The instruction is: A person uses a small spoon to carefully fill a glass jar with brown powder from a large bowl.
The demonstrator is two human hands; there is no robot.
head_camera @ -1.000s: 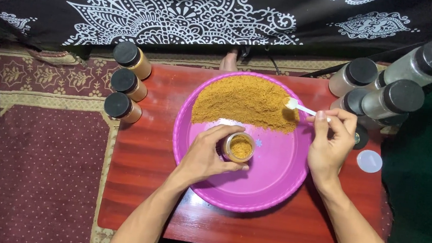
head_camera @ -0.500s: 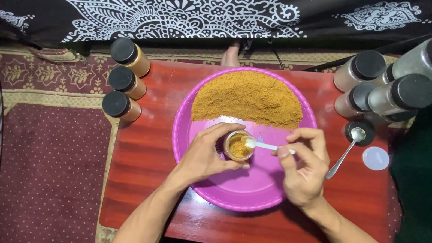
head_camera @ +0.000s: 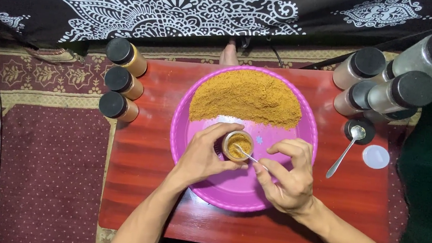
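The left hand [head_camera: 205, 156] is wrapped around a small open jar [head_camera: 238, 145] that stands upright on the bare part of the pink plate [head_camera: 230, 186], its mouth facing up and showing orange-brown powder inside. The right hand [head_camera: 289, 175] pinches a small spoon [head_camera: 247, 156] between thumb and fingers; the spoon's long axis runs from lower right up to upper left, with its bowl dipping into the jar's mouth and its handle back in the fingers. A heap of the same powder [head_camera: 247, 97] fills the far half of the plate, which sits in the middle of the red bench [head_camera: 142, 184]. Three filled, black-capped jars [head_camera: 122, 82] lie in a row at the left edge, well apart from the hands. On the right, a second metal spoon [head_camera: 346, 151] lies slanted, its bowl resting on a black cap [head_camera: 359, 131], just beside a white lid [head_camera: 376, 156].
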